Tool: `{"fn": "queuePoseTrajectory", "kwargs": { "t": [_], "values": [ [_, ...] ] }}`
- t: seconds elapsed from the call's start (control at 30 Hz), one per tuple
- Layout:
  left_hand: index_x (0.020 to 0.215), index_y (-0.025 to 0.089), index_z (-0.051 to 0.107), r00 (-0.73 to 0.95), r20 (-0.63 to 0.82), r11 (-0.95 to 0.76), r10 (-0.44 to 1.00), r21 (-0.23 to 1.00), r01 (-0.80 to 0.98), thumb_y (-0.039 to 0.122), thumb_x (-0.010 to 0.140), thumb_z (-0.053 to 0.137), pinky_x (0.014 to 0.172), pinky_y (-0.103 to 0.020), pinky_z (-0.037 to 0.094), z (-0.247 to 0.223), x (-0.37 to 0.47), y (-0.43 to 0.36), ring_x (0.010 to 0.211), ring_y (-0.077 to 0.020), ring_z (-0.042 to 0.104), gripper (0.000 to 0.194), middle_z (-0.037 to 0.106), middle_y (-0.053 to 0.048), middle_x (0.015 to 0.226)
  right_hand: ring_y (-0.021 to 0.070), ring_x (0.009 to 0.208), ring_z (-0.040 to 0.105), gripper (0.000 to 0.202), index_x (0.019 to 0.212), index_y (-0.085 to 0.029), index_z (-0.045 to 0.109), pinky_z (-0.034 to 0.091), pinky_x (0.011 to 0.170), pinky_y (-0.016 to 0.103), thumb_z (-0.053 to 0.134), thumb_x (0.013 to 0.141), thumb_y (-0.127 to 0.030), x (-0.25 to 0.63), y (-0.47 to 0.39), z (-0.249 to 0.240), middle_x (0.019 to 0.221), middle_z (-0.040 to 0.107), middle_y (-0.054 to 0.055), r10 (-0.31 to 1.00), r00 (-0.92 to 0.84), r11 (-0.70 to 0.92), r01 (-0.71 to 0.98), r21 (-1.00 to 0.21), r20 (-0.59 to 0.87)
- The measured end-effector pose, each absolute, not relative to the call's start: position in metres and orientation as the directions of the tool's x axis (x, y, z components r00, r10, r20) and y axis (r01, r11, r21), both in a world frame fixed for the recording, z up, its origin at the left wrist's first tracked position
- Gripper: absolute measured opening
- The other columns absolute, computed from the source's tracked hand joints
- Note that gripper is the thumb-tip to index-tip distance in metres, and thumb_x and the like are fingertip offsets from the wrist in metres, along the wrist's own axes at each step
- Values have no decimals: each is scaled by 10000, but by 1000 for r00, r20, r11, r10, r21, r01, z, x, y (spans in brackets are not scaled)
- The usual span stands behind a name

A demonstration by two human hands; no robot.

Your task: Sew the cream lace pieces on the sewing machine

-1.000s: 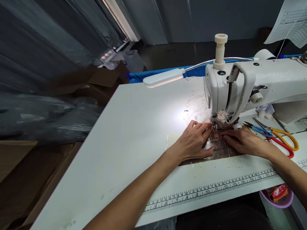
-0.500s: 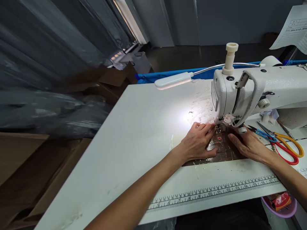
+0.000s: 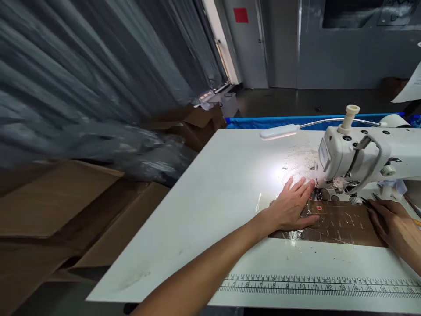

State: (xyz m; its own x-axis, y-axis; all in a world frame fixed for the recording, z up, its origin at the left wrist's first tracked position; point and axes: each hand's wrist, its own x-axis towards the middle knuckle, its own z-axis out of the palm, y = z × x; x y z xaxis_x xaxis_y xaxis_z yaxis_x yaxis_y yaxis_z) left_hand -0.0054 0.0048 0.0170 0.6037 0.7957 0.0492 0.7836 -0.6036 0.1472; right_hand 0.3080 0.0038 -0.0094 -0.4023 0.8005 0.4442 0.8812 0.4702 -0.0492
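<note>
My left hand lies flat with its fingers spread, left of the needle area of a white sewing machine. Its palm and thumb rest on a brown sheet covered with clear tape, which bears a small red-and-white mark. Any material beneath the fingers is hidden. At the right end of the sheet, my right hand has its fingers closed over the scissors, whose dark blade tip points left from between thumb and fingers. The scissors' handles are mostly covered by the hand.
A lamp on a bendable neck lights the white table. A printed ruler runs along the front edge. Yellow handles show at the right edge. Cardboard boxes stand left of the table, below grey curtains.
My right hand has left the needle area and moved right onto the scissors. The left hand stays beside the needle area. The head view has shifted left and up.
</note>
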Motion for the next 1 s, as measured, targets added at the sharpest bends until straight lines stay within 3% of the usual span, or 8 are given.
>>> {"fn": "queuePoseTrajectory", "kwargs": {
  "t": [0.1,0.2,0.3,0.4,0.53,0.63,0.77,1.0],
  "values": [
    [1467,61,389,513,52,-516,857,46,856,699,923,400,1140,-518,315,23,2,-5,1395,-375,386,838,400,-204,1539,291,764,658,582,883,-191,670,542,652,416,216,989,-540,302,7,-3,849,676,155,809,-384,474,874,-109,444],
    [1319,-10,549,322,20,-319,947,-90,944,660,940,436,904,-441,486,26,14,-28,1129,-354,588,778,574,-271,1329,242,521,600,545,757,-241,562,489,488,372,237,937,-640,293,3,12,652,627,102,891,-246,372,878,-300,382],
    [1222,6,625,265,63,-250,962,-176,952,517,1013,391,728,-382,502,21,22,-59,940,-297,629,600,674,-232,1081,201,335,494,482,708,-273,494,419,352,331,296,906,-666,284,-7,23,467,555,26,972,-166,230,809,-541,164],
    [1268,107,620,352,186,-326,917,-154,933,504,1024,345,778,-426,508,11,18,-84,1015,-319,616,541,665,-206,1163,211,417,607,441,752,-265,569,482,374,312,365,922,-617,272,-18,29,577,679,44,953,-273,293,708,-642,134],
    [1361,87,548,402,249,-395,881,-80,915,485,999,408,930,-523,483,6,1,-90,1168,-380,577,555,581,-239,1356,202,535,689,426,868,-241,695,548,463,292,360,1005,-465,245,-30,35,698,745,45,869,-429,490,684,-541,244],
    [1371,70,535,414,210,-417,886,-32,908,477,981,452,985,-522,471,9,-11,-83,1219,-385,570,570,579,-241,1371,222,762,741,403,1131,-192,704,603,630,321,360,1026,-374,224,-31,30,938,772,94,769,-523,632,709,-312,368],
    [1348,14,548,416,175,-417,892,-31,908,510,983,428,972,-501,495,5,-24,-81,1234,-396,574,628,559,-271,1383,220,710,702,392,1199,-154,688,462,413,276,362,1011,-264,205,-24,14,935,742,143,740,-546,589,808,12,393],
    [1348,6,552,397,213,-396,893,-48,917,525,1007,346,953,-471,517,-4,-30,-86,1261,-394,564,654,525,-272,1418,200,587,634,381,1228,-143,666,351,356,279,366,996,-171,194,-12,-3,927,724,160,743,-580,583,806,101,334]
  ]
}}
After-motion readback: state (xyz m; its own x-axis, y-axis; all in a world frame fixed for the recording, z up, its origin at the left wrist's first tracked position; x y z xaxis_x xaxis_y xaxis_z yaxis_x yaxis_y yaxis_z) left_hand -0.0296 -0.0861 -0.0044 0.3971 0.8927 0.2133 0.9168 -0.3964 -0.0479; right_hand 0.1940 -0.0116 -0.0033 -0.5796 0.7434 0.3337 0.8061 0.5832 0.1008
